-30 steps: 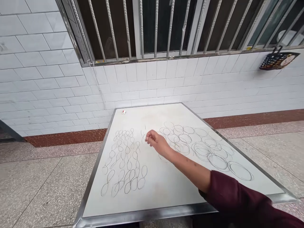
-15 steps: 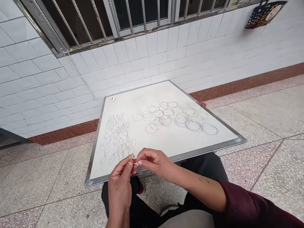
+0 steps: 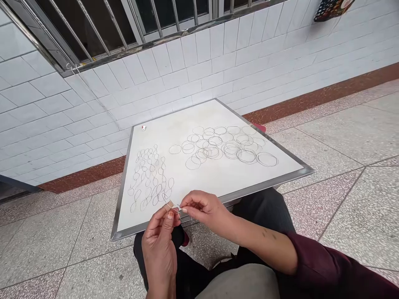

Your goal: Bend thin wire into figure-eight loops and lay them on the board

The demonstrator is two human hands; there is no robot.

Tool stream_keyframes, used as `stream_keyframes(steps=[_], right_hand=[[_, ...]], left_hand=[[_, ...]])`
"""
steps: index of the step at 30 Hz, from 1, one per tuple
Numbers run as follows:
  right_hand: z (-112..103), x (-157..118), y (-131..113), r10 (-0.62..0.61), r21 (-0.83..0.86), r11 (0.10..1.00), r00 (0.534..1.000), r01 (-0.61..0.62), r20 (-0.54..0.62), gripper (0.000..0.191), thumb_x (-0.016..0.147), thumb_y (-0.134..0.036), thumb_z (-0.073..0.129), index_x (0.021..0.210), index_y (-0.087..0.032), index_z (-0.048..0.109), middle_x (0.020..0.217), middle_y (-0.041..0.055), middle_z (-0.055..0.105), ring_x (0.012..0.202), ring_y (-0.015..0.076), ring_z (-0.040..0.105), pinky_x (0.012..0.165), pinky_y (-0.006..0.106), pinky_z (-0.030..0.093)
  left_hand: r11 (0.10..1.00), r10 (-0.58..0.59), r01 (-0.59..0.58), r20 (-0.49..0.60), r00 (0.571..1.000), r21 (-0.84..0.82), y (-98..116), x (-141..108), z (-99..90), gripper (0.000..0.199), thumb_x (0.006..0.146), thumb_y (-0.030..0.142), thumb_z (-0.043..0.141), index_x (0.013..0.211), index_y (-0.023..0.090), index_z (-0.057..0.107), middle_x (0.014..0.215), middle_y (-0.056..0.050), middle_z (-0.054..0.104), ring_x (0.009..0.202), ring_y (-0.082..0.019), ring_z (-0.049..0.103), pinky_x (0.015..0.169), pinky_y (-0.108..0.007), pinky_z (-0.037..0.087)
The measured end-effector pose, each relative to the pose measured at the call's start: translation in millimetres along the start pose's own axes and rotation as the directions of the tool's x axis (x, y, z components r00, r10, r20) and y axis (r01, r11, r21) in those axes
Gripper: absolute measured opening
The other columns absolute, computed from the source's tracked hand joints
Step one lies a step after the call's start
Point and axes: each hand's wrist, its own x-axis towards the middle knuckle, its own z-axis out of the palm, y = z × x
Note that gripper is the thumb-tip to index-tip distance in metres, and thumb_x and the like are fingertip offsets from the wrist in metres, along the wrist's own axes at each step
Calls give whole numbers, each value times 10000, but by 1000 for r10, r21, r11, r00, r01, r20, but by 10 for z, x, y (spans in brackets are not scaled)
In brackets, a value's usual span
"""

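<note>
Over the near edge of the white table (image 3: 193,182), my two hands work close together on a thin pale strand (image 3: 174,206), which looks like wire. My left hand (image 3: 162,236) pinches it between thumb and index finger; a tan strip, like tape, wraps that index fingertip. Just to the right, my right hand (image 3: 207,209) has thumb and forefinger pressed together on the strand's other part. A fine loop hangs below the fingertips. Small twisted loops (image 3: 152,169) lie in rows on the table's left side. Larger thin rings (image 3: 267,159) overlap one another towards the right.
The table's metal rim (image 3: 262,183) runs just above my knees. A small red-and-white object (image 3: 144,128) sits at the far left corner. Behind stands a tiled wall (image 3: 187,66) with a barred window (image 3: 168,18). A patterned bag (image 3: 332,10) hangs at upper right.
The view has shifted slightly, so the table appears a little further left and higher. More of the pale strand now shows between my fingertips, with a loop hanging beneath. Both hands keep their pinch.
</note>
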Motion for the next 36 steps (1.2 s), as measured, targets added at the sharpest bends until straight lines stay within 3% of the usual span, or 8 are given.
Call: stream_keyframes(steps=[7,13,18,22,28,31,36], right_hand=[[38,-78,79,-188,-345,924,981,163,-41,119,897,-183,561,881,-244,662,778,13,624,710,148,576,608,253,445],[24,-117,84,-292,-446,857,956,257,-10,147,954,-250,533,928,-231,677,764,29,628,691,150,572,610,259,454],[-28,-145,65,-291,-356,882,951,308,103,223,999,-259,473,1024,-247,694,922,55,652,864,168,608,738,276,502],[-24,-129,103,-259,-271,924,963,269,72,194,982,-273,520,969,-232,709,882,47,645,819,158,605,710,269,505],[-46,-92,88,-24,-40,999,998,27,64,60,881,-260,672,850,-211,690,790,-1,643,729,124,587,649,234,464],[-46,-103,77,96,94,990,992,-104,86,90,848,-250,698,921,-210,664,756,-27,621,683,106,564,610,218,433],[-17,-131,115,123,240,958,982,-156,146,191,861,-261,669,1045,-210,660,761,-32,575,679,100,543,626,233,424]], left_hand=[[998,-38,38,5,999,47,8,-48,59,355,644,293,874,965,201,754,901,-37,749,746,-125,667,667,-211,532],[998,5,-3,-19,1000,70,-58,-83,67,393,664,285,860,1026,198,735,881,-28,730,721,-121,664,627,-204,535],[998,36,-34,-40,999,57,-90,-87,41,435,692,263,849,1098,223,699,876,-6,724,727,-102,661,652,-191,538],[995,48,-44,-42,998,95,-96,-98,42,463,705,260,843,1137,227,678,851,-3,726,774,-113,668,681,-191,540],[986,80,-78,-6,997,146,-80,-139,62,505,716,267,829,1190,253,657,870,-3,743,708,-127,676,628,-221,546],[986,73,-74,6,997,152,-83,-145,59,538,707,263,835,1210,250,645,850,1,737,687,-125,669,619,-222,542],[996,20,-26,73,997,80,-108,-137,30,595,726,266,825,1277,248,601,839,8,718,664,-109,639,602,-200,513]])
